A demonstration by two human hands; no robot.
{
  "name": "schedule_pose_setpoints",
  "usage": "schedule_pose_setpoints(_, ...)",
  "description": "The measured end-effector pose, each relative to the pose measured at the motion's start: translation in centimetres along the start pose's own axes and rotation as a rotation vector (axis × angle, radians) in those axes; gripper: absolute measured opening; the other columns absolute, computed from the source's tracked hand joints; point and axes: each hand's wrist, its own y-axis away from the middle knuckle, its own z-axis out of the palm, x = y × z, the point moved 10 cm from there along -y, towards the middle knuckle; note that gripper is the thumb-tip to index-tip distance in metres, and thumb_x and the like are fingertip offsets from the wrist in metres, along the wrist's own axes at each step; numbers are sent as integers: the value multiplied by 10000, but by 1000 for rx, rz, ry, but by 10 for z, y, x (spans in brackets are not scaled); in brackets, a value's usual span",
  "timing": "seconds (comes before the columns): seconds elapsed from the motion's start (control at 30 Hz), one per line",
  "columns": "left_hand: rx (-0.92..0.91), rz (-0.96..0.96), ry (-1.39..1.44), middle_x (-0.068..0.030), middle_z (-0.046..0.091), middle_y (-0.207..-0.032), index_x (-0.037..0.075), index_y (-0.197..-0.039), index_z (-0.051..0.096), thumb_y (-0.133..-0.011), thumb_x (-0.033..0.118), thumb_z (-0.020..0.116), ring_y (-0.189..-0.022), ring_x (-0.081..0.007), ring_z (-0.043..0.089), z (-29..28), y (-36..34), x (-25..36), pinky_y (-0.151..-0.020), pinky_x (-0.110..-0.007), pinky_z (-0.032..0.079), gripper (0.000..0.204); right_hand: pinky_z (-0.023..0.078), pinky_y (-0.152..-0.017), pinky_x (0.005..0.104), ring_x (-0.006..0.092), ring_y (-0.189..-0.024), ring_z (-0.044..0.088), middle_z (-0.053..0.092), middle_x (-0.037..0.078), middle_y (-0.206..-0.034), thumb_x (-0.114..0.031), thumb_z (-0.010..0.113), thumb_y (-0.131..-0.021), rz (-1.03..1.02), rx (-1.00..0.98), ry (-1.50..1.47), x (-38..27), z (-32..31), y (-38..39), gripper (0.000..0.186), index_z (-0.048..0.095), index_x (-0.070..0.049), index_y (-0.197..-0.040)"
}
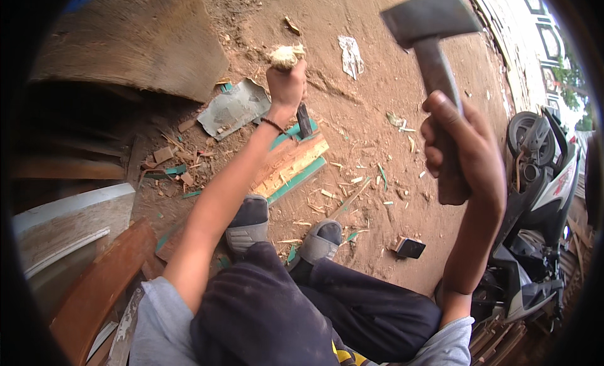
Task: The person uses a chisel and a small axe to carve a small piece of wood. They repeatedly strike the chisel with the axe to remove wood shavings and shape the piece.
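My left hand is closed round the handle of a chisel, whose pale, frayed top sticks out above the fist. The dark blade stands on a piece of wood with teal paint along its edges and a raw yellowish face. Raised at the right, my right hand grips the wooden handle of a hatchet. Its grey metal head is up and well apart from the chisel. My two sandalled feet rest at the near end of the wood.
Wood chips and teal splinters litter the dirt ground. A grey sheet scrap lies left of the chisel. A phone-like black object lies near my right knee. Planks are stacked at left, beside a large board. A motorcycle stands at right.
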Motion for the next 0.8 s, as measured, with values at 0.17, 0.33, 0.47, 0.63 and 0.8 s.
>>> schedule_pose_setpoints(0.17,-17,35,9,47,381,-449,162,-502,361,-860,93,576,-342,-51,321,4,3,5,-322,-272,197,423,421,-426,206,52,-490,511,553,1,-693,-389,603,-935,-245,-7,196,-98,25,-24,362,582,-40,-1031)
schedule_pose_setpoints(0.33,-9,26,98,54,365,-475,124,-552,405,-867,90,568,-341,-63,319,-2,-2,2,-325,-269,196,356,510,-485,303,136,-534,591,584,64,-660,-332,555,-931,-251,-437,698,-62,122,-70,397,601,53,-1018)
schedule_pose_setpoints(0.47,-66,-136,174,27,443,-496,97,-625,467,-851,140,619,-342,-78,392,5,-5,-26,-314,-277,280,276,512,-460,286,143,-530,585,581,65,-685,-300,601,-908,266,-613,617,-8,127,-115,343,569,40,-943)
schedule_pose_setpoints(0.63,-56,-132,138,30,425,-480,109,-570,435,-845,116,593,-344,-80,386,-1,-9,-20,-320,-283,266,317,489,-439,257,102,-541,572,567,45,-720,-297,623,-907,-105,-543,603,-46,111,-108,330,548,18,-969)
schedule_pose_setpoints(0.8,-17,-133,75,52,377,-473,148,-528,386,-843,97,566,-345,-50,283,5,-4,-17,-336,-264,192,367,483,-460,260,109,-539,545,552,41,-716,-332,607,-936,12,-208,128,-85,72,-88,305,530,-41,-986)
